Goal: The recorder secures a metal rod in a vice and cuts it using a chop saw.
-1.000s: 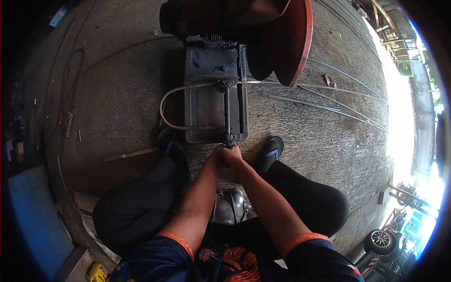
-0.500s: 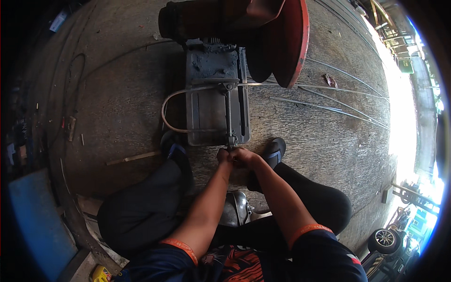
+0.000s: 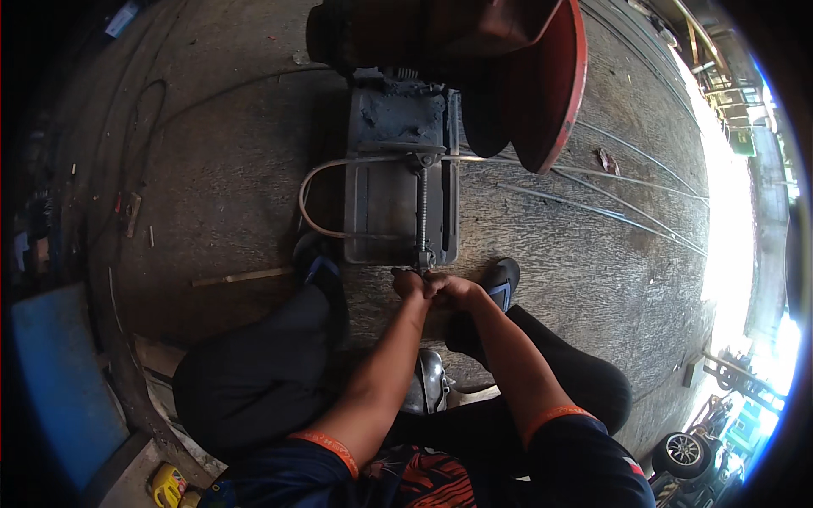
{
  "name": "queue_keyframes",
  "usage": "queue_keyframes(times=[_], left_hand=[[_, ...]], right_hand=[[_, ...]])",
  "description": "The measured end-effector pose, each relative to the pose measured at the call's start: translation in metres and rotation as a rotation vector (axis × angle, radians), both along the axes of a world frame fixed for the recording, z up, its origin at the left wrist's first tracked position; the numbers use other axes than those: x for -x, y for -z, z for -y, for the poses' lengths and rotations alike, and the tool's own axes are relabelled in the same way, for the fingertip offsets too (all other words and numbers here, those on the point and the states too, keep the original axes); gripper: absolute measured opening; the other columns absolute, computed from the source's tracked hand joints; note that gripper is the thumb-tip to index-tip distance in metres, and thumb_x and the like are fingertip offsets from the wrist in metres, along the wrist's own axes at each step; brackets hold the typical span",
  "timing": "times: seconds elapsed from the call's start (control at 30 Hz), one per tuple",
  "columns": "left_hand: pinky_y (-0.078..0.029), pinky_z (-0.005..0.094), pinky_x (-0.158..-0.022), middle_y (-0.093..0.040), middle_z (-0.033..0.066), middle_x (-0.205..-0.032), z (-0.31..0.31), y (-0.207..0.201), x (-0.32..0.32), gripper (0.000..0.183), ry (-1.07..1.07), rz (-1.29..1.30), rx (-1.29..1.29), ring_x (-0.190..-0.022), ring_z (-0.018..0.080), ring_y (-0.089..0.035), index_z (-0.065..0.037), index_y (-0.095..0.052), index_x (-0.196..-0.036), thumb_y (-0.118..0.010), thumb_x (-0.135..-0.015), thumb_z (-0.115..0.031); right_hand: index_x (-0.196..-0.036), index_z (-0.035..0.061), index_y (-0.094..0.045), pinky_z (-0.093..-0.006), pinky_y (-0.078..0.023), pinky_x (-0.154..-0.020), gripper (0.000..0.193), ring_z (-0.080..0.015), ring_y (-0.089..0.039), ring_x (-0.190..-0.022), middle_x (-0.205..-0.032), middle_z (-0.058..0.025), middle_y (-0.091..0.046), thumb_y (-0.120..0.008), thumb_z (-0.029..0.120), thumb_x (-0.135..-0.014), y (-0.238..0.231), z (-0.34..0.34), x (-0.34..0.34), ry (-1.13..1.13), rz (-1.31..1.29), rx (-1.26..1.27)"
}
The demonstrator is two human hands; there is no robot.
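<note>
A cut-off saw's grey base point(image 3: 391, 195) lies in front of me, with the saw's red blade guard point(image 3: 562, 93) above it on the right. A U-bent metal rod point(image 3: 306, 190) passes through the vise, in line with its jaw point(image 3: 428, 159). The threaded vise screw point(image 3: 422, 207) runs from there toward me. At its near end, my left hand point(image 3: 410, 284) and my right hand point(image 3: 450, 289) are together, fingers curled round the vise handle, which they largely hide.
Long thin metal rods point(image 3: 593, 203) lie on the floor to the right. A wooden strip point(image 3: 241, 277) is by my left foot. Between my legs sits a rounded silver metal object point(image 3: 428, 383). A blue panel point(image 3: 63, 381) stands at the left, a yellow container point(image 3: 167, 487) below it.
My view has shifted slightly, so the saw appears farther right. Both hands have turned a little at the vise handle, the right wrist bending more. The bent rod stays in the vise.
</note>
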State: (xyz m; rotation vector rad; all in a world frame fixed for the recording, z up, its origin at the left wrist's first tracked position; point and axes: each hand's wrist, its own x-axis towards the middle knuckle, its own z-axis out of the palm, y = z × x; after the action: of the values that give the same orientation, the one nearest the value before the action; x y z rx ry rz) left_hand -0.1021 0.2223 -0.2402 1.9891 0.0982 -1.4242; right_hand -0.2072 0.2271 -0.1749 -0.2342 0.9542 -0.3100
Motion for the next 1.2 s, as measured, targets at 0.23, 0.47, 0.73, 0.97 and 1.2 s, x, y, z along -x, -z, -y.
queue_keyframes(times=[0.23, 0.47, 0.73, 0.97, 1.2], left_hand=[[-0.05, 0.0464, -0.076, -0.062, 0.0211, -0.103, -0.002, 0.03, -0.015, 0.04, -0.229, -0.39, -0.085, -0.097, 0.0301, -0.062, 0.001, -0.058, -0.105, -0.037, -0.093, -0.031], [-0.051, 0.0411, -0.072, -0.063, 0.0143, -0.099, -0.01, 0.049, -0.044, 0.039, -0.043, -0.62, 0.014, -0.087, 0.0267, -0.062, -0.002, -0.059, -0.103, -0.037, -0.091, -0.033], [-0.051, 0.0399, -0.071, -0.063, 0.0126, -0.096, 0.005, 0.022, -0.017, 0.04, -0.36, -0.359, -0.031, -0.083, 0.0264, -0.062, -0.003, -0.059, -0.102, -0.036, -0.09, -0.033], [-0.051, 0.0422, -0.077, -0.06, 0.0159, -0.113, -0.003, 0.002, -0.022, 0.043, -0.542, -0.462, -0.033, -0.097, 0.0276, -0.061, -0.002, -0.057, -0.106, -0.033, -0.089, -0.033], [-0.046, 0.0466, -0.084, -0.056, 0.0129, -0.099, 0.004, 0.029, -0.04, 0.034, -0.525, -0.935, 0.023, -0.091, 0.0255, -0.054, -0.003, -0.053, -0.106, -0.031, -0.09, -0.024]], right_hand=[[-0.1, 0.0011, -0.061, -0.0339, -0.049, -0.071, 0.03, -0.0186, -0.062, -0.085, -0.095, -0.0099, -0.063, -0.054, 0.021, -0.077, -0.024, -0.014, -0.047, 0.332, -0.685, 0.248], [-0.102, 0.0023, -0.06, -0.0498, -0.045, -0.081, 0.033, -0.0445, -0.06, -0.092, -0.096, -0.0264, -0.063, -0.044, 0.03, -0.092, -0.038, 0.014, -0.096, 0.719, -1.563, 0.04], [-0.094, 0.0014, -0.064, -0.0471, -0.046, -0.08, 0.025, -0.0417, -0.061, -0.091, -0.093, -0.0233, -0.065, -0.048, 0.021, -0.089, -0.027, 0.015, -0.086, 0.737, -1.606, 0.029], [-0.09, -0.0005, -0.062, -0.0484, -0.046, -0.077, 0.026, -0.0428, -0.061, -0.086, -0.089, -0.0251, -0.064, -0.05, 0.022, -0.087, -0.019, 0.014, -0.073, 0.706, -1.54, 0.164], [-0.094, -0.0101, -0.062, -0.0456, -0.048, -0.077, 0.033, -0.04, -0.064, -0.082, -0.087, -0.0266, -0.065, -0.054, 0.021, -0.082, -0.002, 0.017, -0.059, 1.165, -1.211, -0.052]])
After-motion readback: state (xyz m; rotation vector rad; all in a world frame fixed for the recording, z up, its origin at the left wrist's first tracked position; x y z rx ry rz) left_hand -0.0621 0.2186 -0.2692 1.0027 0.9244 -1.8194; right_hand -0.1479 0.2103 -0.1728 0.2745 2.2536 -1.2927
